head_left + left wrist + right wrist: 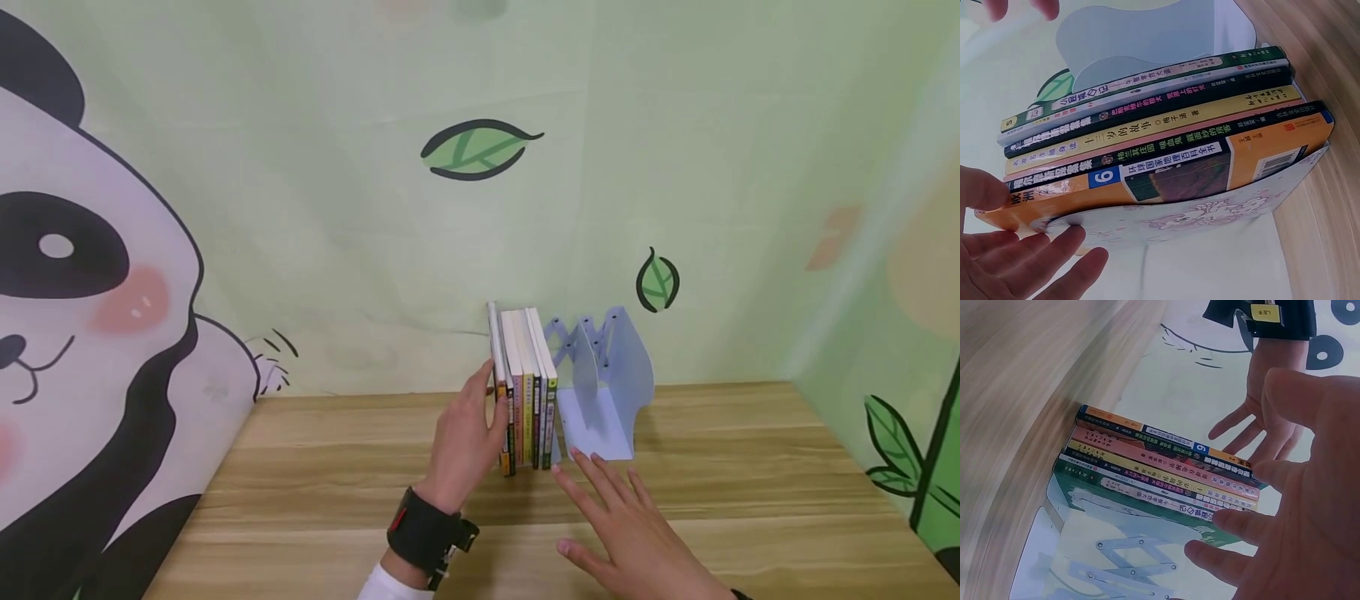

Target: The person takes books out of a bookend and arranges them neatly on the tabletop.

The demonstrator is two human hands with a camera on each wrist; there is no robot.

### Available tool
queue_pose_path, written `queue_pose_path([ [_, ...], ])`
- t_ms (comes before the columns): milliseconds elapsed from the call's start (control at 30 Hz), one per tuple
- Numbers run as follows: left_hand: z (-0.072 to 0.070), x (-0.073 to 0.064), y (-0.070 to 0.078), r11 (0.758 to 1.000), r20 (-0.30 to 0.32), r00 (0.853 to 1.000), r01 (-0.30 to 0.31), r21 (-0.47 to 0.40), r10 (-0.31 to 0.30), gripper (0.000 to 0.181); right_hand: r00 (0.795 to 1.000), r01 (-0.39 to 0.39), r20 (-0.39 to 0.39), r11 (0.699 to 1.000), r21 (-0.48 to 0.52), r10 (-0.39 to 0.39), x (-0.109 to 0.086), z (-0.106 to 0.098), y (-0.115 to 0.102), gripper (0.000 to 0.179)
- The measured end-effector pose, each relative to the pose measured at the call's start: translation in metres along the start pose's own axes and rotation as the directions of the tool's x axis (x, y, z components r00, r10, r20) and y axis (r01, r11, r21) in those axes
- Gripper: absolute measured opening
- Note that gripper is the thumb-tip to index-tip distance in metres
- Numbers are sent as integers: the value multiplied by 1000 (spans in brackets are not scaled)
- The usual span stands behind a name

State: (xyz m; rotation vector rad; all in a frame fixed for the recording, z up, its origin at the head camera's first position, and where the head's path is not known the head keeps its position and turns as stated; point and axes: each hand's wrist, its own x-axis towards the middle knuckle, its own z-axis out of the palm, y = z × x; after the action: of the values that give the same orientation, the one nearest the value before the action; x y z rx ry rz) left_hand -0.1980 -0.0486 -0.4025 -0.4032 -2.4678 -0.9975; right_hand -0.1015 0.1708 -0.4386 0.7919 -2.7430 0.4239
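Observation:
Several books (528, 417) stand upright in a row, spines facing me, in the left section of an expandable pale blue bookshelf (633, 375). My left hand (463, 442) is at the row's left side. In the left wrist view its thumb lies by the spine of an orange book (1250, 159), and its fingers are spread beside the white end plate (1210, 219) with a printed drawing. My right hand (633, 533), fingers spread, is in front of the rack's right part and holds nothing. Whether its fingertips touch the rack I cannot tell.
The rack's right section shows a divider (585, 358) and its base plate. Folding crossbars (1138, 553) join the plates at the back. Everything stands on a wood-grain table (337, 467) against a green wall (337, 208) printed with a panda and leaves.

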Motion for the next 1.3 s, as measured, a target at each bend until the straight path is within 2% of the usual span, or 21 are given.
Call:
queue_pose_path([
  [333,5,0,-5,1000,7,1000,-2,-7,2,58,1000,-6,13,1000,19,6,-1,2,1,72],
  [667,7,-1,-6,999,37,999,33,-22,-32,63,996,-41,77,996,78,35,-2,1,0,70],
  [1033,8,4,-6,998,10,998,-55,-9,55,65,997,-25,80,997,70,19,0,-1,0,71],
  [1167,8,6,-7,998,5,998,-58,-6,58,63,997,-19,81,998,64,14,0,-1,1,71],
  [1300,8,7,-8,999,14,999,-31,-10,31,62,996,-19,87,997,71,12,0,-1,1,73],
])
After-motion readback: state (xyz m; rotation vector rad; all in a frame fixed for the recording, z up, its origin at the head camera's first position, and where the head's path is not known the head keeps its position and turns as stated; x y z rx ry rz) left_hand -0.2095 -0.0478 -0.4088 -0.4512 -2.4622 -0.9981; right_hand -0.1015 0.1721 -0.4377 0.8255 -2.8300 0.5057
